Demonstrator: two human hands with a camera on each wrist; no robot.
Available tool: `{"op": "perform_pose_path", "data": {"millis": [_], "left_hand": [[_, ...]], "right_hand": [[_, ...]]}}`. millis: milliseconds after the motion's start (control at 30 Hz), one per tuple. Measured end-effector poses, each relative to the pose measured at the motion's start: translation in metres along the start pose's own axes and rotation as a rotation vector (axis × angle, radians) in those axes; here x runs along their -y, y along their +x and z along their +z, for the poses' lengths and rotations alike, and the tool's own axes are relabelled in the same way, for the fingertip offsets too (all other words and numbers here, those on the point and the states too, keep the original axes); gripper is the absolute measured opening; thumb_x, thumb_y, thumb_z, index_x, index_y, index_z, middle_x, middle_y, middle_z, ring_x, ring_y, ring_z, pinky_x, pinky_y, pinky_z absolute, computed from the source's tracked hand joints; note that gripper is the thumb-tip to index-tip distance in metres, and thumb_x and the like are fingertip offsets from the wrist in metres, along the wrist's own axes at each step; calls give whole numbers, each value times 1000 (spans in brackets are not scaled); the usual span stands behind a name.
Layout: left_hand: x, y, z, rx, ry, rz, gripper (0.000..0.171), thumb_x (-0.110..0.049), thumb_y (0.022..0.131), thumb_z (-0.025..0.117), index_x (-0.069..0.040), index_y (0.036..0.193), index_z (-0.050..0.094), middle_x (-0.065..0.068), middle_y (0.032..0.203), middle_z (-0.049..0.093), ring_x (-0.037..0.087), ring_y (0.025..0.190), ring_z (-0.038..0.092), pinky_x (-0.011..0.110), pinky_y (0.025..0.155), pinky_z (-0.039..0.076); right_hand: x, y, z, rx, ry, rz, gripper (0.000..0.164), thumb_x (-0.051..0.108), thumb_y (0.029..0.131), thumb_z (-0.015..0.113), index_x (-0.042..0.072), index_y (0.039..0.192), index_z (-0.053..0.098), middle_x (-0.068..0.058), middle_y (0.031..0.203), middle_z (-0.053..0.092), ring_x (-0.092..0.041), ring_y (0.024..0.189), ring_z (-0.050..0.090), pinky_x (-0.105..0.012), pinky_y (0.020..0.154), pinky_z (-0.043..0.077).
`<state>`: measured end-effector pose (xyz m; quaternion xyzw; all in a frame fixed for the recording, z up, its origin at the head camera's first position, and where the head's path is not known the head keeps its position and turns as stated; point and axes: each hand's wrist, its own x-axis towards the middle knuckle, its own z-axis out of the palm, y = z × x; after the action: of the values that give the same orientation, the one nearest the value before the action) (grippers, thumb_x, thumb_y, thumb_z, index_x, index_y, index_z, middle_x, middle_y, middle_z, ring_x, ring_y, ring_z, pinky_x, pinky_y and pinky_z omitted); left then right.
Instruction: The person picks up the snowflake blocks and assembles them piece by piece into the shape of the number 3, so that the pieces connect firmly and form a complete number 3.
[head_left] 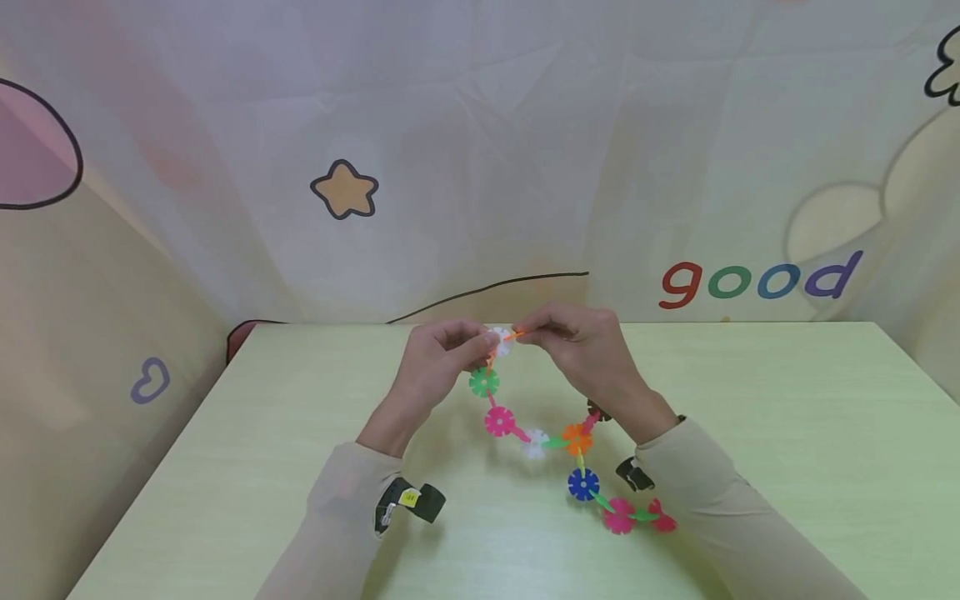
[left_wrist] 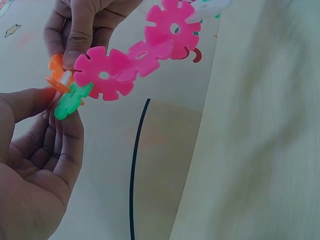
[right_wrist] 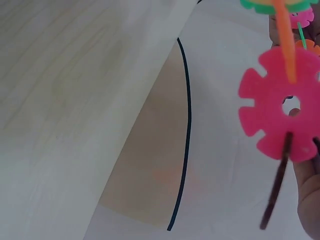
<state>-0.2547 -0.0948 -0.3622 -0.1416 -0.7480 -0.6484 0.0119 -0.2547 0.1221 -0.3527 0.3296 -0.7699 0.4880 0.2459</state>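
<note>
Both hands are raised over the far edge of the table, holding a chain of slotted, flower-shaped plastic discs. The left hand [head_left: 438, 358] pinches the chain's upper end between thumb and fingers, at a white disc [head_left: 501, 342]. An orange disc [head_left: 517, 335], seen edge-on, is pinched by the fingertips of the right hand [head_left: 588, 346] against that white disc. Below hang a green disc [head_left: 483, 382], a pink disc [head_left: 499, 422] and another white one [head_left: 536, 444]. Farther along, an orange disc [head_left: 577, 439] branches to a dark brown disc [head_left: 597, 411], partly hidden by the right wrist, and a blue disc [head_left: 583, 484].
Pink discs [head_left: 619, 517] with green links end the chain near the right sleeve. A pale wooden table [head_left: 225, 500] lies underneath. Behind it hangs a printed cloth [head_left: 480, 167] with a star and letters. Dark wrist-worn devices [head_left: 429, 502] show at both cuffs.
</note>
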Motion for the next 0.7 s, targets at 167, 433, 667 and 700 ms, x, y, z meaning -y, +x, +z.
{"op": "perform_pose_path", "data": {"millis": [167, 433, 667, 700], "left_hand": [[1, 0, 0, 16, -16, 6, 16, -15, 101, 75, 0, 103, 77, 7, 86, 70, 20, 79, 66, 31, 81, 61], [1, -1, -6, 20, -37, -5, 21, -20, 102, 74, -1, 110, 77, 9, 95, 72, 22, 83, 69, 34, 84, 62], [1, 2, -14, -25, -69, 5, 21, -19, 102, 74, -1, 112, 76, 9, 98, 73, 22, 82, 71, 34, 83, 62], [1, 3, -15, -28, -69, 5, 21, -20, 102, 74, -1, 112, 76, 9, 98, 73, 22, 82, 71, 34, 83, 62]], "right_hand": [[0, 0, -3, 25, 9, 14, 18, -12, 84, 83, 3, 95, 82, -3, 87, 79, -19, 83, 78, -23, 79, 62], [3, 3, -22, 108, -12, 141, 26, 2, 92, 83, 5, 117, 79, -2, 107, 80, -17, 98, 78, -24, 88, 61], [9, -1, -69, 106, -108, 333, 26, 17, 98, 80, 10, 123, 77, -3, 114, 78, -16, 98, 76, -17, 84, 58], [8, -3, -77, 119, -136, 357, 26, 20, 99, 79, 11, 123, 77, -3, 115, 77, -16, 98, 75, -17, 83, 57]]}}
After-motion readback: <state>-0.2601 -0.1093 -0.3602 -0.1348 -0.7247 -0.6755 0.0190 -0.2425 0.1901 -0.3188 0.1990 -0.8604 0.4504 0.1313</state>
